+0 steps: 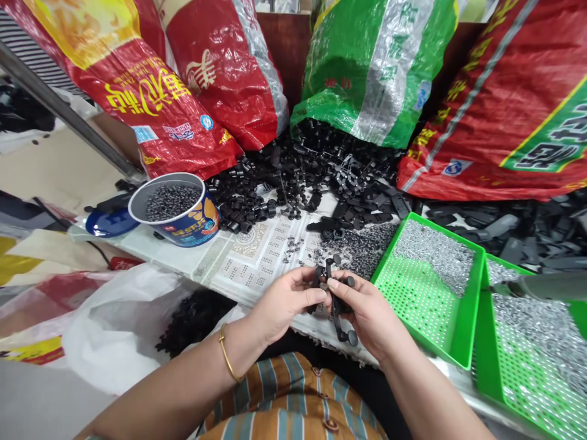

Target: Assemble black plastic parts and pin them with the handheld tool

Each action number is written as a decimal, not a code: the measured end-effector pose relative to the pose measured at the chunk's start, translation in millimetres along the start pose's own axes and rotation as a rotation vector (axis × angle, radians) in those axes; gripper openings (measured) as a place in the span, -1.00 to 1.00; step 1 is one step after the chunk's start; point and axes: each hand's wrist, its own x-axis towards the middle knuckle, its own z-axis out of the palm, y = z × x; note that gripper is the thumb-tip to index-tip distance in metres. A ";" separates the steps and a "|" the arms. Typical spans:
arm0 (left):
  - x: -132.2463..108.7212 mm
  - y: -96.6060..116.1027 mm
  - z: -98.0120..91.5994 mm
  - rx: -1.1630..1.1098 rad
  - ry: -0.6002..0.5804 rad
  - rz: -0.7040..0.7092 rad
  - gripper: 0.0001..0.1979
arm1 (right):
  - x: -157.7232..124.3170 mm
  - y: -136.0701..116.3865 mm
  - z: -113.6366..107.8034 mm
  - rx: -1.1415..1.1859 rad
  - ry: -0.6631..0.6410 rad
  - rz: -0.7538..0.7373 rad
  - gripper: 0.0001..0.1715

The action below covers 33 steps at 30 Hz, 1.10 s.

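Observation:
My left hand (287, 302) and my right hand (367, 308) meet above the near edge of the table. Between them is a black plastic part (337, 311) with slim arms and round knobs at the ends. Thumb and fingers of both hands are closed on it, and the fingers hide its middle. Just beyond the hands lie small dark screw-like pieces (362, 247), spread over the patterned tablecloth (250, 269). A heap of black plastic parts (293, 177) sits farther back.
Red bags (224, 67) and a green bag (380, 67) stand along the back. A blue tub (195, 223) of small dark pieces is at left, beside a blue lid (112, 223). Green perforated trays (465, 330) hold silvery bits at right. A grey metal tube (545, 286) crosses one tray.

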 end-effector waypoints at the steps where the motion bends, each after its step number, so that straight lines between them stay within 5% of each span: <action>1: -0.3 0.4 -0.4 0.012 0.009 -0.013 -0.72 | -0.4 -1.3 0.4 -0.032 0.008 0.002 -0.66; 9: -4.4 -1.4 -0.1 0.034 0.008 -0.082 -0.61 | -2.8 -8.0 2.9 -0.054 0.056 0.028 -0.61; 23: -0.4 -6.0 -2.1 -0.161 -0.027 -0.098 -0.74 | 3.3 -2.2 -4.9 -0.266 0.058 -0.166 -0.63; 33: -0.9 -4.7 -5.6 -0.156 -0.049 -0.114 -0.78 | 6.9 -4.2 -3.3 -0.209 0.051 -0.128 -0.67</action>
